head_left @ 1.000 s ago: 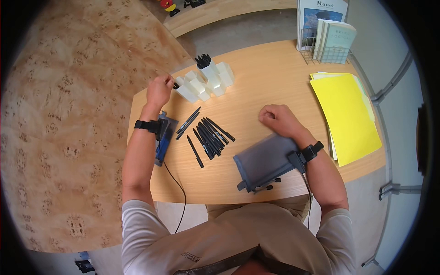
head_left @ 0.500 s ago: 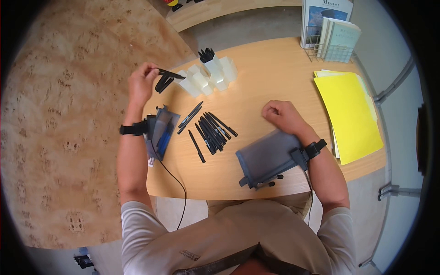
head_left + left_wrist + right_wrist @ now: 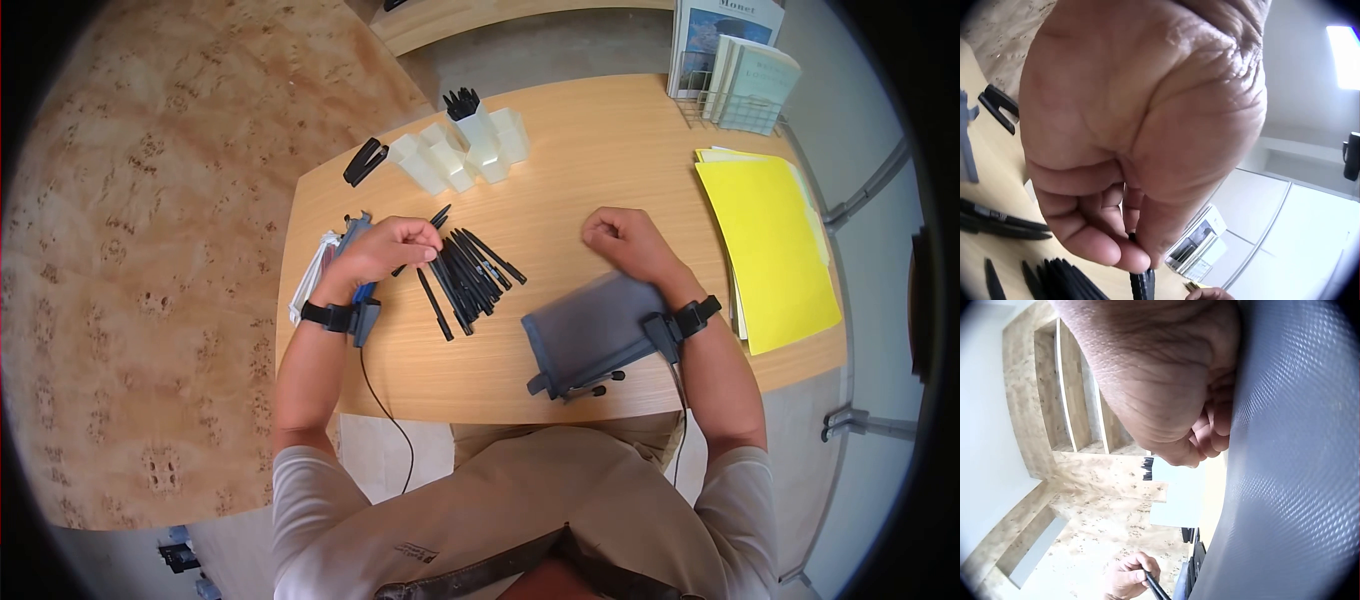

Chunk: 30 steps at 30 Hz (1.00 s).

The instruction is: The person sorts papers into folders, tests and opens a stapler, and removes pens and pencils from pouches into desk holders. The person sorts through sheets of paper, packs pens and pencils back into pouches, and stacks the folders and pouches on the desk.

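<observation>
My left hand [image 3: 395, 250] pinches a black pen [image 3: 1142, 284] between thumb and fingertips, right over a pile of black pens [image 3: 470, 275]. A single black pen [image 3: 435, 305] lies just left of the pile, and others are partly hidden behind the hand. My right hand [image 3: 630, 240] rests with loosely curled fingers, holding nothing, at the far edge of a dark grey mesh pouch [image 3: 590, 325]. Under my left wrist sits a blue-grey pouch [image 3: 355, 232], mostly covered by the arm.
White hexagonal cups [image 3: 418, 162] stand at the back, one filled with black pens [image 3: 462, 103]. Left of them lies a black stapler [image 3: 365, 162]. A yellow folder [image 3: 770, 250] lies on papers at the right, and a wire rack [image 3: 735, 112] holds books at the back right corner.
My left hand has come from beside the cups toward me and right to the pen pile, bringing a black pen. The stapler stays left of the cups. My right hand keeps its place.
</observation>
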Each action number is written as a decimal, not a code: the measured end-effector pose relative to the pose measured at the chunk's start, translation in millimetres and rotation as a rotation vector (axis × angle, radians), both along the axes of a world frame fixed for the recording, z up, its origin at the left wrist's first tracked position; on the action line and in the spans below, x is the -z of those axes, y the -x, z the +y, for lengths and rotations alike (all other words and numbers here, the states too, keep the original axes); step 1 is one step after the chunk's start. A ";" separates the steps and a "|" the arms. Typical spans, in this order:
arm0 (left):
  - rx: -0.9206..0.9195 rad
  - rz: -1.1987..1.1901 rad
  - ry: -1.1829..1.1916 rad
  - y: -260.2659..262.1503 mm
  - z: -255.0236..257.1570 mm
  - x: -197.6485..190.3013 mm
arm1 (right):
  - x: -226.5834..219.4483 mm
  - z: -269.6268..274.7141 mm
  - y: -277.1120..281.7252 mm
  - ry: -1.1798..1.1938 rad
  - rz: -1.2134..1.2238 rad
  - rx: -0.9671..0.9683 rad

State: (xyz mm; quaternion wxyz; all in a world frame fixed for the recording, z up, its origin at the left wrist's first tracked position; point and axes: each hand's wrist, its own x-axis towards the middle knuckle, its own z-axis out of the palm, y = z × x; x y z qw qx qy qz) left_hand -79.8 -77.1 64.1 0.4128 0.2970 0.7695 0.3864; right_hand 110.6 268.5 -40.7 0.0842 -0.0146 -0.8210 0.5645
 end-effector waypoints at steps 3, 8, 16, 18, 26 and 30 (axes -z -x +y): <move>-0.074 -0.034 -0.085 9.3 5.1 25.6 | 0.6 1.1 0.5 0.008 -0.006 0.001; -0.406 0.643 -0.012 21.3 15.0 12.7 | -1.9 0.6 0.2 0.012 -0.024 -0.010; -0.289 1.118 0.026 63.3 36.0 14.5 | 0.2 0.4 0.3 0.019 -0.016 -0.009; -0.233 1.214 0.134 84.1 37.9 19.2 | -1.0 1.6 0.3 0.002 -0.015 -0.002; -0.207 1.281 0.279 152.7 44.4 18.2 | -5.9 0.5 0.0 -0.029 -0.034 0.006; -0.255 1.234 0.348 167.9 51.8 18.5 | -9.9 -0.1 -0.7 0.002 -0.033 0.001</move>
